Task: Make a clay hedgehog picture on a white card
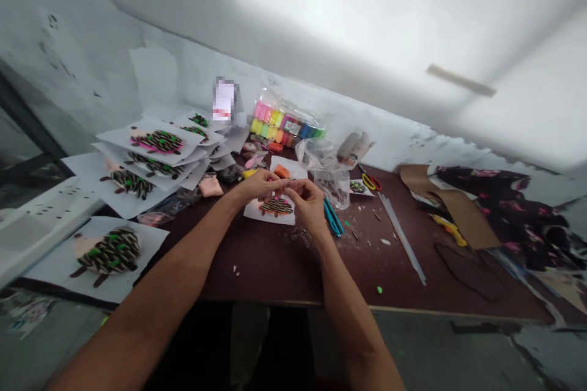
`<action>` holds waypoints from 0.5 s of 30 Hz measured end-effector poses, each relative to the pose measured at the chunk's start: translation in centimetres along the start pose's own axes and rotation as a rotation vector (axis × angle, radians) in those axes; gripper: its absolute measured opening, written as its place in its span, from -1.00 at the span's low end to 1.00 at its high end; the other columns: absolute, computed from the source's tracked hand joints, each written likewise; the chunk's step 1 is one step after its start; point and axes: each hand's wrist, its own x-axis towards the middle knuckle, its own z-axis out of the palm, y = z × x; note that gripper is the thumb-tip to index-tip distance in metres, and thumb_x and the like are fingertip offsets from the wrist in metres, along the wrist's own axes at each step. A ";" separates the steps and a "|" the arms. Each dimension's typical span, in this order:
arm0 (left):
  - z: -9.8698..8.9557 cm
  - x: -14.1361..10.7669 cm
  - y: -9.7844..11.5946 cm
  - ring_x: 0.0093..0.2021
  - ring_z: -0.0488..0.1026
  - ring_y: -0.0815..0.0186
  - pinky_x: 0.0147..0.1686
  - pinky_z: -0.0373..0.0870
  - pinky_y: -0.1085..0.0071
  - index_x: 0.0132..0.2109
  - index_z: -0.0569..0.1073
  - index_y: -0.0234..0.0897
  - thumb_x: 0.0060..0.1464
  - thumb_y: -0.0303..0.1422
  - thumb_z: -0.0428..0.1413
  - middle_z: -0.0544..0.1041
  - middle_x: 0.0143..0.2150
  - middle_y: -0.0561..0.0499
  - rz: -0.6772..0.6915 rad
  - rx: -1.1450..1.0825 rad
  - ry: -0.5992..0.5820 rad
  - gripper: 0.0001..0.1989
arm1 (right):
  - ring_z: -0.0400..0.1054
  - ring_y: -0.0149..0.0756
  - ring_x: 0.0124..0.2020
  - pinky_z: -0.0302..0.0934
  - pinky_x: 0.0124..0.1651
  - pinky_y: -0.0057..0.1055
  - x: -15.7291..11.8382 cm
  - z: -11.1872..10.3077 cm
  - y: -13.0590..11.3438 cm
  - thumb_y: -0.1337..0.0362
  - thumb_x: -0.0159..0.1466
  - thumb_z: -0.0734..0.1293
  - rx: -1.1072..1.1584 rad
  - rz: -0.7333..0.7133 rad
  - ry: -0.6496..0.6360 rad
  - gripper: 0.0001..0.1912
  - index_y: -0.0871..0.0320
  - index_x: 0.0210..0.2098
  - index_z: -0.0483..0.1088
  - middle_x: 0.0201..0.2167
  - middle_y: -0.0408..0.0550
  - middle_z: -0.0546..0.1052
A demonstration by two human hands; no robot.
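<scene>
My left hand (263, 186) and my right hand (308, 197) meet over the middle of the table, fingertips pinched together. Whatever sits between the fingers is too small to make out. Just below them lies a white sheet bearing a clay hedgehog (276, 206) with dark and pale stripes, orange feet and small pink bits. Behind the fingers, a lump of orange clay (281, 171) rests on another white sheet. Some yellow clay (250, 174) shows beside my left hand. To the right of my right hand lies a turquoise cutter (333, 219).
Stacked sheets with clay hedgehogs (158, 142) stand at the left, and one more hedgehog (110, 250) lies nearer. A pack of coloured clay (287, 125) leans on the wall. Scissors (370, 182), clear sticks (401, 238), a yellow glue gun (449, 230) and brown cardboard (465, 217) lie right.
</scene>
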 end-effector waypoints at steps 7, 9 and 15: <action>0.2 0.3 -0.6 -0.76 0.16 0.51 -0.74 -0.03 0.56 -0.53 0.48 -0.33 0.18 -0.07 0.15 0.28 -0.75 0.10 0.011 0.065 -0.056 -0.54 | 0.14 -0.44 -0.52 0.07 -0.42 -0.46 -0.2 -0.2 0.6 0.11 0.15 0.42 -0.162 -0.037 -0.027 -0.77 0.13 -0.44 0.40 -0.53 -0.21 0.39; 0.0 0.2 -0.5 -0.76 0.17 0.50 -0.74 -0.03 0.56 -0.51 0.49 -0.34 0.18 -0.06 0.13 0.28 -0.75 0.10 0.011 0.073 -0.087 -0.54 | 0.14 -0.43 -0.52 0.07 -0.42 -0.46 -0.3 -0.3 0.7 0.11 0.18 0.40 -0.201 -0.049 -0.031 -0.78 0.13 -0.43 0.42 -0.53 -0.20 0.40; -0.6 -0.3 0.1 -0.73 0.20 0.50 -0.71 0.04 0.57 -0.44 0.51 -0.32 0.12 -0.08 0.20 0.31 -0.72 0.10 0.036 0.095 -0.169 -0.63 | 0.16 -0.41 -0.52 0.09 -0.43 -0.44 -0.1 -0.6 0.6 0.11 0.18 0.38 -0.209 -0.046 -0.021 -0.80 0.12 -0.39 0.48 -0.51 -0.18 0.43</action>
